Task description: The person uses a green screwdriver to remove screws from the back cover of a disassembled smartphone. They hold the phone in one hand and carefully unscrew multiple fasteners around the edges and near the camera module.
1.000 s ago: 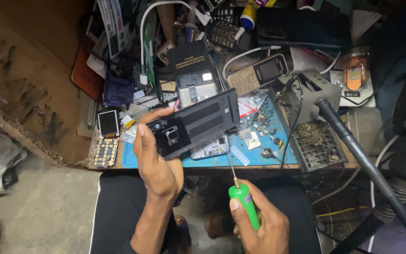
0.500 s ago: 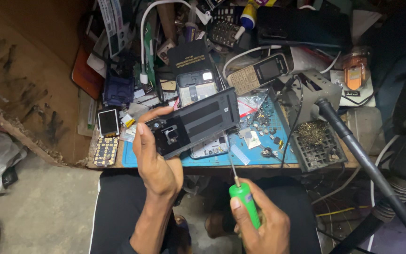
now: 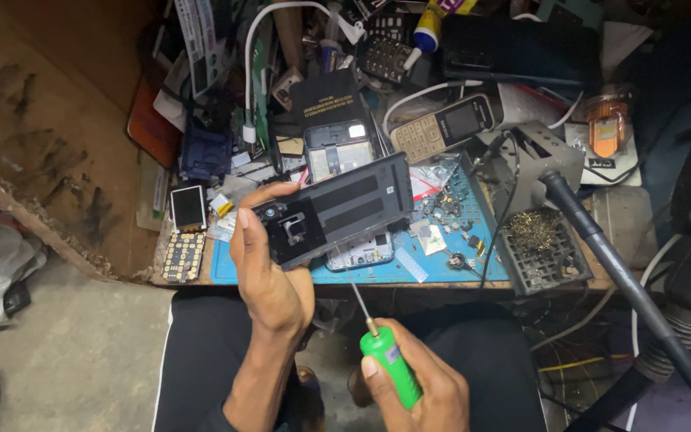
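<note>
1. Left hand [image 3: 269,276] first: we are gripping the dark phone back panel [image 3: 337,210] at its camera end, thumb on the inner face and fingers curled behind, holding it tilted above the blue work mat [image 3: 457,268].

2. Right hand [image 3: 421,392] next: we are closing it round the green-handled screwdriver [image 3: 385,356], its thin shaft pointing up toward the panel's lower edge, the tip apart from it.

3. We are judging the first risk here: the panel is being held by one end only, so a push from the tip could twist it out of our grip and drop it onto the opened phone [image 3: 359,252] lying on the mat just beneath.

4. We are also watching the tip itself; a slip could scratch the inner face or jab the left palm.

5. Further out, small loose parts [image 3: 445,212] are lying scattered on the mat, and a falling panel could scatter them into the clutter.

6. At the right, the soldering iron stand [image 3: 533,156] is sitting near, its cable [image 3: 493,216] trailing across the mat, so a snag is possible.
</note>
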